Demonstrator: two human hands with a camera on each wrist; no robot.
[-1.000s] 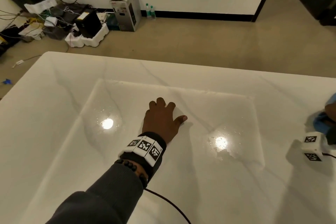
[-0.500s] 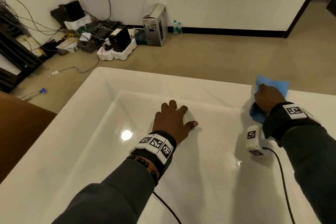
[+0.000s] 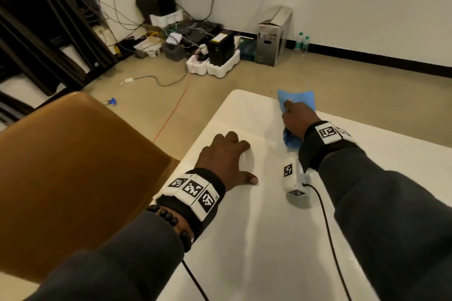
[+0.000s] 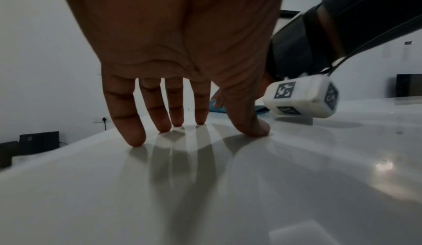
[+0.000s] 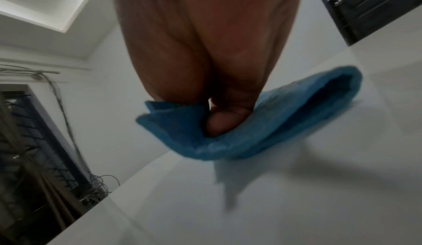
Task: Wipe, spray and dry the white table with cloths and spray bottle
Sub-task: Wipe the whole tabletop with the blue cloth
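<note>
The glossy white table (image 3: 256, 239) fills the lower right of the head view. My left hand (image 3: 226, 157) rests on it near the left edge, its spread fingertips (image 4: 134, 139) touching the surface and holding nothing. My right hand (image 3: 297, 117) grips a blue cloth (image 3: 302, 99) near the table's far corner, and the cloth lies against the tabletop. In the right wrist view the blue cloth (image 5: 262, 130) is bunched round my curled fingers (image 5: 219, 122). No spray bottle shows in any view.
A brown chair back (image 3: 73, 168) stands close against the table's left edge. On the floor beyond lie cables, black boxes (image 3: 220, 50), white foam trays, a grey carton (image 3: 272, 36) and two small bottles (image 3: 301, 44) by the wall.
My right hand has carried the blue cloth leftward along the far edge to the table's corner. The view has swung left, bringing the chair in. My left hand stays planted on the table.
</note>
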